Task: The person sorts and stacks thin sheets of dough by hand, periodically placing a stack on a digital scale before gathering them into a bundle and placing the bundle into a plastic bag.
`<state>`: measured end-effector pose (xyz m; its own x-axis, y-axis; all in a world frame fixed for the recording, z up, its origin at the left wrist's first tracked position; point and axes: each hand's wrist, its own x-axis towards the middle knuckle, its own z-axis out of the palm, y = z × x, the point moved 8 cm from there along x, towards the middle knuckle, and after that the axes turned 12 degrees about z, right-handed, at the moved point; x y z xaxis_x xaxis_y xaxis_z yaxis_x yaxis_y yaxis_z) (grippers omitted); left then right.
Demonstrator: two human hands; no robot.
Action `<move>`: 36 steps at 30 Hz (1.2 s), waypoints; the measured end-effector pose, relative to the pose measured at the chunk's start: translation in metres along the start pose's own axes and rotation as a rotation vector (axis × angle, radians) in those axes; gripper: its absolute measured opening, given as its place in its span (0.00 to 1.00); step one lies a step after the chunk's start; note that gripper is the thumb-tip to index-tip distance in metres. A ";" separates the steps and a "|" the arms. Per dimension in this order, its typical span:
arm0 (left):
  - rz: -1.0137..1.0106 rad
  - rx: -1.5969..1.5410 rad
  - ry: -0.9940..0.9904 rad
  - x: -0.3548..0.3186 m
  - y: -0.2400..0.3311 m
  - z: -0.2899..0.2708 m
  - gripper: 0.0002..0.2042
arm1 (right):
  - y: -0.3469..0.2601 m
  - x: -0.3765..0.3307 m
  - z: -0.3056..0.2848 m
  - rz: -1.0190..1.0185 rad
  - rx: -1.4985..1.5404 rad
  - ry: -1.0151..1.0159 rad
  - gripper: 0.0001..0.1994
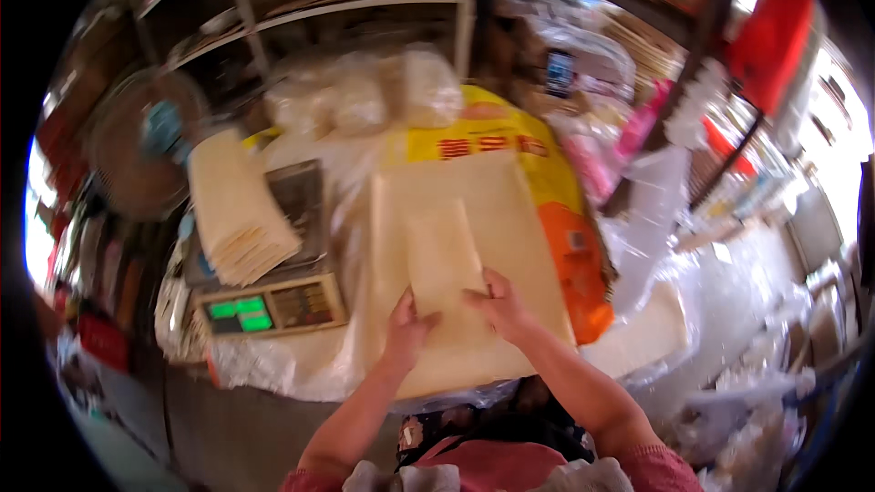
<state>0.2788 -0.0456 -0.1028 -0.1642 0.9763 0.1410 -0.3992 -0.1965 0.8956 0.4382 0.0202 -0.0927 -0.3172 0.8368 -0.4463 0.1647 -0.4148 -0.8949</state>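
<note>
Pink cloth (pixel 492 465) of the person's garment, matte and softly creased, sits nearest, at 6 o'clock, with 2 bare forearms reaching forward from it. Between the hands lies a narrow cream strip (pixel 442 241), flat and straight-sided (paper-like, though its exact material cannot be told), on the middle of a larger, smooth cream sheet (pixel 510 210). The left hand (pixel 410 323) grips the strip's near end from its left side, thumb laid over the top; the right hand (pixel 499 305) pinches the opposite side, its thumb also on top.

From the hands, a boxy scale (pixel 305 305) with glowing green display panels stands at 9 o'clock. On its dark platter, at 10 o'clock, rests a thick, layered cream stack (pixel 237 205), folded edges facing the person. Farther along that line is a round wire-caged fan (pixel 146 146). Crinkled, translucent plastic bags (pixel 365 96) bulge at 11 o'clock. A glossy yellow-and-orange bag (pixel 574 255) curves from 12 to 3 o'clock, beside the sheet.
</note>
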 end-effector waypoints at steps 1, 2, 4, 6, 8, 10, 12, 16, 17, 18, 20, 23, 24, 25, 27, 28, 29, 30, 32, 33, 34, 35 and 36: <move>0.061 0.025 0.035 -0.002 0.021 -0.002 0.35 | -0.013 -0.002 0.014 -0.063 -0.071 -0.056 0.25; 0.121 0.050 0.070 0.002 0.049 -0.003 0.39 | -0.023 -0.006 0.018 -0.134 -0.015 -0.107 0.25; 0.373 0.084 0.093 0.015 0.116 -0.024 0.44 | -0.048 -0.026 0.030 -0.204 0.039 -0.183 0.26; 0.491 0.215 0.189 0.031 0.192 -0.057 0.46 | -0.058 -0.035 0.034 -0.212 0.026 -0.213 0.26; 0.607 0.415 0.314 0.045 0.266 -0.094 0.43 | -0.043 -0.037 0.027 -0.161 -0.131 -0.227 0.24; 0.643 0.412 0.349 0.058 0.317 -0.138 0.40 | -0.028 -0.040 0.025 -0.129 -0.154 -0.258 0.24; 0.584 0.338 0.382 0.073 0.334 -0.196 0.37 | -0.006 -0.040 0.022 -0.056 -0.150 -0.265 0.21; 0.353 0.608 0.575 0.089 0.290 -0.271 0.32 | 0.025 -0.042 0.007 -0.016 -0.168 -0.249 0.19; 0.323 0.603 0.564 0.090 0.286 -0.271 0.32 | 0.028 -0.042 0.002 -0.058 -0.180 -0.235 0.17; 0.339 0.712 0.609 0.092 0.293 -0.282 0.30 | 0.033 -0.039 -0.002 -0.095 -0.193 -0.222 0.16; 0.333 0.916 0.587 0.093 0.298 -0.289 0.27 | 0.046 -0.030 -0.009 -0.241 -0.240 -0.175 0.14; 0.665 1.033 0.690 0.069 0.328 -0.262 0.28 | 0.013 -0.058 0.019 -0.278 -0.479 -0.083 0.10; 0.871 1.513 0.721 0.052 0.338 -0.236 0.29 | 0.008 -0.065 0.031 -0.297 -0.459 -0.127 0.09; 0.843 1.504 0.701 0.042 0.317 -0.217 0.29 | 0.018 -0.067 0.032 -0.265 -0.461 -0.115 0.09; 0.969 1.462 0.597 0.009 0.287 -0.131 0.31 | 0.008 -0.088 0.053 -0.602 -0.827 -0.155 0.12; 1.000 1.420 0.526 -0.005 0.266 -0.121 0.31 | 0.010 -0.092 0.066 -0.662 -0.764 -0.170 0.06; 1.022 1.378 0.456 -0.018 0.233 -0.121 0.31 | 0.015 -0.089 0.076 -0.660 -0.758 -0.181 0.06; 0.943 1.325 0.429 -0.029 0.207 -0.115 0.30 | 0.017 -0.094 0.089 -0.740 -0.883 -0.219 0.06; 0.804 1.237 0.353 -0.047 0.154 -0.099 0.29 | 0.025 -0.101 0.106 -0.908 -1.051 -0.181 0.04; 0.744 1.215 0.305 -0.056 0.134 -0.092 0.29 | 0.029 -0.099 0.113 -0.909 -1.051 -0.176 0.04; 0.749 1.211 0.248 -0.063 0.121 -0.082 0.29 | 0.035 -0.098 0.122 -0.938 -1.206 -0.161 0.05; 0.758 1.210 0.191 -0.071 0.113 -0.072 0.30 | 0.038 -0.098 0.129 -0.968 -1.360 -0.141 0.05; 0.700 1.190 0.192 -0.082 0.109 -0.067 0.30 | 0.037 -0.102 0.135 -1.030 -1.433 -0.172 0.07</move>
<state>0.1878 -0.1529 -0.0448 -0.1668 0.6617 0.7310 0.7982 -0.3446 0.4940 0.3505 -0.1287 -0.0817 -0.8787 0.4495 0.1609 0.4343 0.8925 -0.1220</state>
